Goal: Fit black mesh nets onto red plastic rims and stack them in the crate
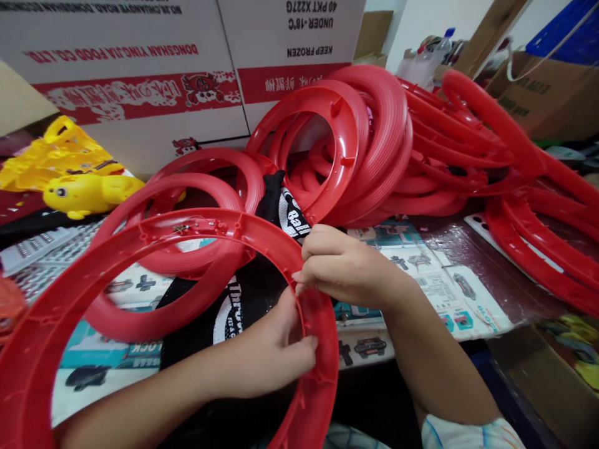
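A large red plastic ring (274, 246), its hollow ribbed side facing up, lies across the front of the view. My left hand (283, 349) is closed around the ring's inner edge, its thumb over the band and its fingers partly hidden. Just above it, my right hand (339, 265) pinches at the ring's inner rim with curled fingers. Whatever sits between those fingertips is too small or hidden to make out. On the band's far part a small metal piece (180, 228) shows. Beneath the ring is black cloth (187, 324) with white lettering.
Two ridged red rings (187, 181) lie behind, near a pile of red rings (374, 125). Red curved pieces (468, 137) are heaped at right. A white carton (140, 37) stands at the back, yellow toy parts (88, 193) at left. An open box (538, 374) sits lower right.
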Demonstrator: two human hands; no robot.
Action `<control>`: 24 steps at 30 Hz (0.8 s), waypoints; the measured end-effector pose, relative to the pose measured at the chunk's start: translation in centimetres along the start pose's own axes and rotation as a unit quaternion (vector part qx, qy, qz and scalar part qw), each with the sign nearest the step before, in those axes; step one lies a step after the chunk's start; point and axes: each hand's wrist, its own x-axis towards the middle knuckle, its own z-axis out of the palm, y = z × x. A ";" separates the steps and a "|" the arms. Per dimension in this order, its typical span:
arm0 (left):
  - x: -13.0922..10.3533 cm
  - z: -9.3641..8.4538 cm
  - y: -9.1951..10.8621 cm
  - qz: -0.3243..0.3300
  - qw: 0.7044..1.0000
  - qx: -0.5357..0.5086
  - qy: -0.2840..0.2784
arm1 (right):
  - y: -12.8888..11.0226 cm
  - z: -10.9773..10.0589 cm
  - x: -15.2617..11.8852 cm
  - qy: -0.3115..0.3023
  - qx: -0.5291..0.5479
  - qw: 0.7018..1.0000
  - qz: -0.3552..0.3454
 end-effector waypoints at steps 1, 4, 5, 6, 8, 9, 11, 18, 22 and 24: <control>-0.1 0.0 0.0 -0.002 1.000 -0.013 -0.004 | 0.1 0.1 0.0 0.003 0.007 1.000 0.003; -0.2 0.1 0.0 -0.001 0.999 -0.040 -0.016 | 0.3 0.2 0.0 -0.005 0.029 0.999 0.018; -0.3 0.1 0.0 0.000 0.999 -0.044 -0.020 | 0.4 0.1 0.0 -0.007 0.034 0.999 0.021; -0.3 0.1 0.0 0.000 0.999 -0.045 -0.025 | 0.4 0.1 0.0 -0.010 0.037 0.999 0.021; -0.4 0.0 0.0 -0.002 0.999 -0.038 -0.032 | 0.4 -0.1 -0.1 -0.015 0.042 0.999 0.017; -0.5 0.0 0.0 -0.003 0.999 -0.032 -0.035 | 0.4 -0.1 -0.1 -0.017 0.044 0.999 0.016; -0.6 -0.1 -0.1 -0.005 0.999 -0.026 -0.038 | 0.3 -0.3 -0.1 -0.022 0.047 0.999 0.017; -0.6 -0.1 -0.2 -0.021 0.998 -0.044 -0.034 | 0.0 -0.7 0.1 -0.009 0.065 0.998 0.012; -0.6 0.3 -0.4 -0.021 0.995 -0.102 0.000 | 0.2 -0.8 0.1 -0.040 0.072 0.996 0.035; -0.5 0.4 -0.6 -0.026 0.987 -0.156 0.015 | 0.3 -0.8 0.1 -0.054 0.072 0.995 0.038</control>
